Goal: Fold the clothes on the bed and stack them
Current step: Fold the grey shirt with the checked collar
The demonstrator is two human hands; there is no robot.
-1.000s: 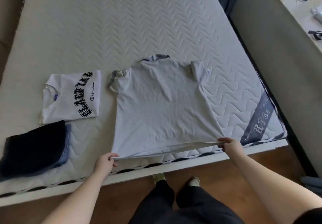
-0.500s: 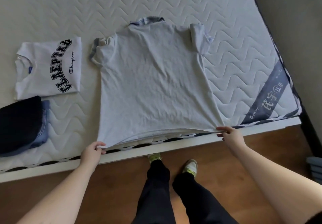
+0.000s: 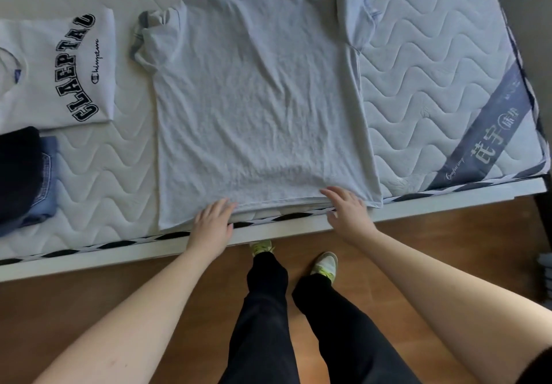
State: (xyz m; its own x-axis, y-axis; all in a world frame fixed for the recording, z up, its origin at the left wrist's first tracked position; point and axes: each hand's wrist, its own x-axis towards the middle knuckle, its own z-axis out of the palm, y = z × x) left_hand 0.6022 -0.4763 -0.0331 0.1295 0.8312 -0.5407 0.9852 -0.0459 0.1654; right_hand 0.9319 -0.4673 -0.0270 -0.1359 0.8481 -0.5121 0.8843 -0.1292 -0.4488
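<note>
Grey polo shirt (image 3: 260, 99) lies spread back-up on the mattress (image 3: 433, 63), its plaid collar at the far end, both short sleeves out to the sides, and its hem right at the near edge of the bed, a little of it over the edge. Left hand (image 3: 213, 223) and right hand (image 3: 346, 207) rest on that hem, near each other around its middle, fingers straight and slightly spread, flat on the cloth and gripping nothing.

Left of the shirt, apart from it, lies a folded white printed tee (image 3: 59, 69), and nearer the edge a folded dark garment on folded jeans (image 3: 24, 177).

My judgement is that the shirt is being smoothed before its first fold. The main risk comes from the hem sitting so close to the edge: a stroke pulling toward the body could drag the cloth off the mattress. The left sleeve looks bunched, so folding over it as it lies would likely trap creases and give a lopsided bundle that stacks poorly.
</note>
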